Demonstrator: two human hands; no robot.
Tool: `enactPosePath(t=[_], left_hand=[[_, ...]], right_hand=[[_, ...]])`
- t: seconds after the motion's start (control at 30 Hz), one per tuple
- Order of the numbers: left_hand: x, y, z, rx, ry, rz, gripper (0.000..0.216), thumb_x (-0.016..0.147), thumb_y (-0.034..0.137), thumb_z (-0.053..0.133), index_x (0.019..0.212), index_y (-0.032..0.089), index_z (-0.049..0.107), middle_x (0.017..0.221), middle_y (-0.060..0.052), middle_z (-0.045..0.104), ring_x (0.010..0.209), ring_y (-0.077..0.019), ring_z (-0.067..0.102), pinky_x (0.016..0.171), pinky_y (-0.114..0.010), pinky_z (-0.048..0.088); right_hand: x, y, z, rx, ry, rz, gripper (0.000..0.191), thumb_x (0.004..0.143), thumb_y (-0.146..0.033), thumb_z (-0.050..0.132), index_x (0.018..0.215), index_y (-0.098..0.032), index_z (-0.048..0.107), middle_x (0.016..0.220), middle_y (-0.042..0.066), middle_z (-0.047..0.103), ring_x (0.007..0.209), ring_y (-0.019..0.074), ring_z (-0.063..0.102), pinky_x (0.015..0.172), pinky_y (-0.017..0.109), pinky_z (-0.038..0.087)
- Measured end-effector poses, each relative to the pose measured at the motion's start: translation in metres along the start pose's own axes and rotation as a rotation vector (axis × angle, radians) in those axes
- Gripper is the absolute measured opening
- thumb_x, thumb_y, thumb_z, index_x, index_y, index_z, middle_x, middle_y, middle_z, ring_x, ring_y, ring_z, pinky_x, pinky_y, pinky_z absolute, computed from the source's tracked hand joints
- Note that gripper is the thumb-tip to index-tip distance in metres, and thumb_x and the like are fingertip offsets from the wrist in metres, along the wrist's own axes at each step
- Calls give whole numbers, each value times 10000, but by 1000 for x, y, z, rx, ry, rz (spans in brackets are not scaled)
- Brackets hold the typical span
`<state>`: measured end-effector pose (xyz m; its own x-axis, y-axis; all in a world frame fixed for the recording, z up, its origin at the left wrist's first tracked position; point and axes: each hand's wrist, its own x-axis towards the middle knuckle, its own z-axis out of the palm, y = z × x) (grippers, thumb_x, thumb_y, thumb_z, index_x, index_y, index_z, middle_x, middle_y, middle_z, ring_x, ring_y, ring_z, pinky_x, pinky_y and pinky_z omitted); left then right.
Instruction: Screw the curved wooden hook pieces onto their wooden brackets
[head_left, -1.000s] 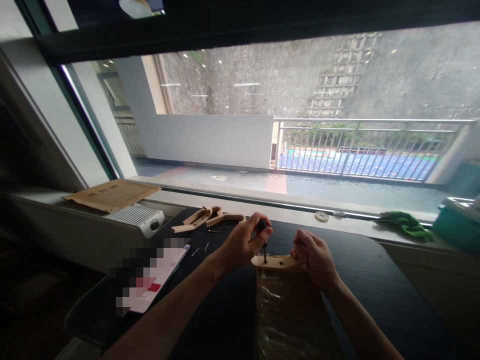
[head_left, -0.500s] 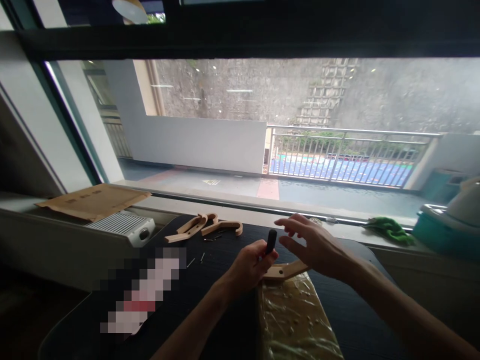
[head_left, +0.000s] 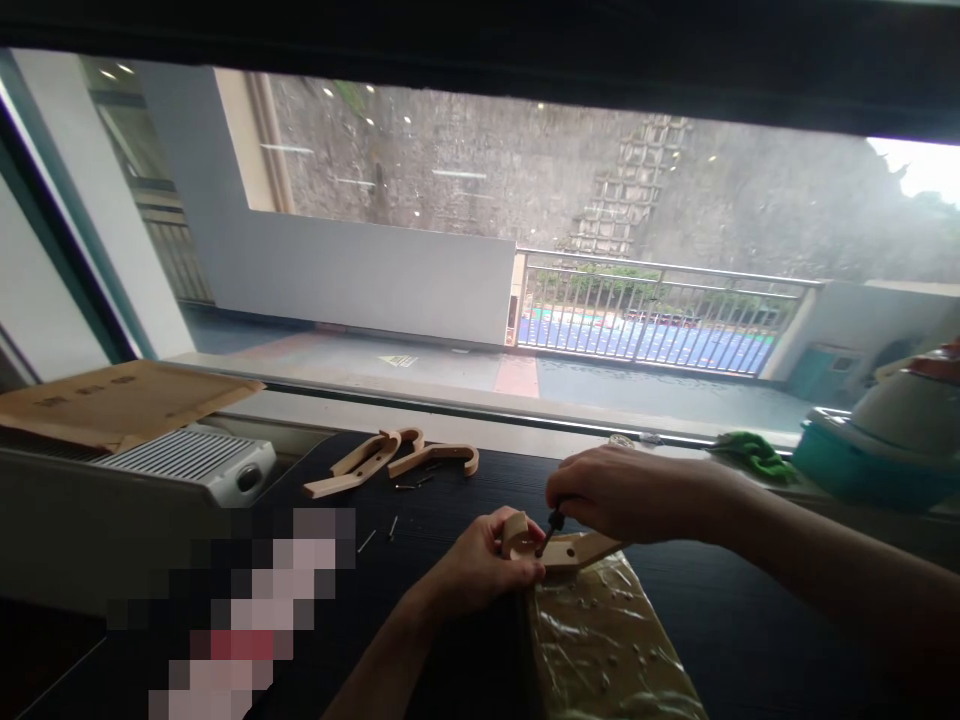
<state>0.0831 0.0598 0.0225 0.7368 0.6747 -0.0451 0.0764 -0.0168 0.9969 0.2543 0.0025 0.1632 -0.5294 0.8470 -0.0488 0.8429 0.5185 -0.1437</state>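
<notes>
My left hand [head_left: 476, 565] is closed around the curled end of a pale wooden hook [head_left: 574, 553]. The hook lies across the far end of a box wrapped in shiny brown tape [head_left: 607, 640], and a dark hole shows in its flat part. In my right hand [head_left: 615, 490] is a screwdriver [head_left: 555, 520], its dark handle mostly covered by my fingers. The shaft slants down to the hook beside my left fingertips; whether a screw sits under the tip I cannot make out.
Several more wooden hooks [head_left: 360, 470] lie on the dark table [head_left: 457, 500], with loose screws [head_left: 392, 528] near them. At left stand a white grille unit [head_left: 202, 465] and a brown envelope [head_left: 127, 400]. A green cloth [head_left: 754, 455] and a teal basin [head_left: 847, 460] rest by the window.
The screwdriver has gone from my left hand to my right, which has closed on its handle and brought it down to the hook. My left hand has moved onto the hook's curl.
</notes>
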Motion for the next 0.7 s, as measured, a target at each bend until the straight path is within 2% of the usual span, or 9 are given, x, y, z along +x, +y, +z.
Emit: enactPosePath(t=[0.17,0.4,0.53,0.6,0.7], left_hand=[[1,-5,-1,-40,-37,8,317,625,177,670,920,140,560,684,59,472,601,-71,396,577,-199,323],[1,-6,-2,-44,-42,3,310,617,194,686,902,157,569,663,69,450,591,-69,382,564,-197,314],[2,-8,-3,-43,-55,14,316,625,201,688,916,159,571,672,69,454,599,-69,391,578,-199,323],[2,-9,-3,-37,-56,15,325,627,209,691,924,164,566,683,67,464,608,-72,404,590,-204,330],[3,-8,-3,-29,-60,5,307,626,213,694,896,162,557,695,64,478,619,-77,417,597,-209,335]], right_hand=[[6,5,4,-20,-22,2,201,841,-179,444,831,-193,644,788,22,653,694,129,537,606,260,358],[7,2,7,-80,-7,66,247,874,-266,422,764,-183,627,656,-1,596,569,94,448,527,243,295],[9,-7,4,-198,3,112,222,872,-287,443,802,-198,634,647,-2,595,540,98,451,492,247,258],[11,-13,2,-272,23,58,169,855,-258,484,795,-190,626,655,4,592,531,99,446,486,252,243],[14,-19,2,-317,91,-111,151,827,-141,513,700,-183,582,645,5,567,518,93,403,487,259,224]])
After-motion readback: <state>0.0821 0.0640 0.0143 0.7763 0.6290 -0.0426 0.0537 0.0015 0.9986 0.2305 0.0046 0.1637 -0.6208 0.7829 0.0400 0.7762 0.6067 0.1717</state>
